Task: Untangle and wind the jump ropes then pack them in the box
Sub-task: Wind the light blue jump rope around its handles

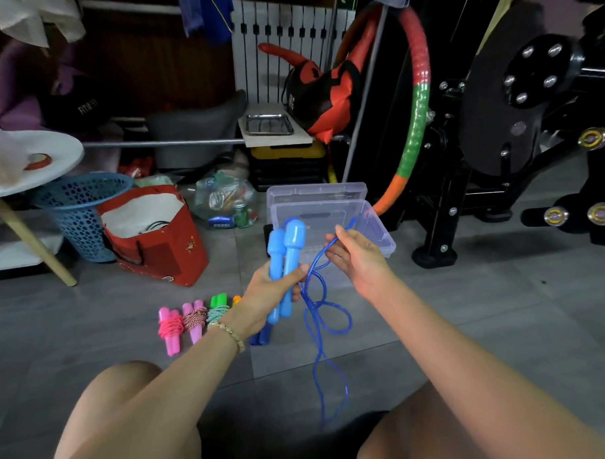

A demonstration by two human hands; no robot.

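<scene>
My left hand (269, 292) grips the two light-blue handles (285, 260) of a jump rope, held upright side by side. Its blue cord (326, 317) hangs in loose loops down to the floor between my knees. My right hand (355, 253) pinches a strand of that cord just right of the handles. Behind both hands a clear plastic box (380, 233) stands open on the floor, its lid (315, 191) tipped back. On the tiles to the left lie wound ropes: a pink one (170, 328), a pink-handled one (194, 317), a green-handled one (217, 308). Dark-blue handles (262, 335) lie partly hidden under my left wrist.
A red bag (157, 234) and a blue mesh basket (82, 209) stand at the left beside a white round table (51, 159). A clear bag of cans (226, 201) sits behind. A striped hoop (415, 122) and black gym machine (517, 136) fill the right.
</scene>
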